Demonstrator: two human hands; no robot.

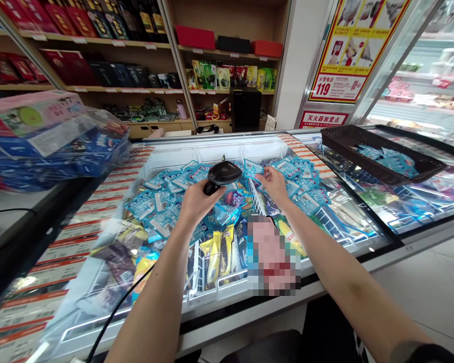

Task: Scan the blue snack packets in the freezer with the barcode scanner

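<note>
My left hand point(196, 204) is wrapped round the handle of a black barcode scanner point(224, 173), its head tilted toward the right. My right hand point(274, 184) pinches a small blue packet point(252, 169) just to the right of the scanner. Both hands are above the glass top of a chest freezer point(166, 151). Many similar blue packets lie in a pile point(162, 201) on the left and another pile point(306, 176) on the right. A pixelated flat item point(273, 257) lies on the glass below my right forearm.
A dark brown basket point(423, 174) with blue packets stands at the right. Plastic-wrapped boxes point(53, 146) are stacked at the left. The black cable point(117, 307) passes beside my left forearm. Stocked shelves point(196, 50) stand behind the freezer.
</note>
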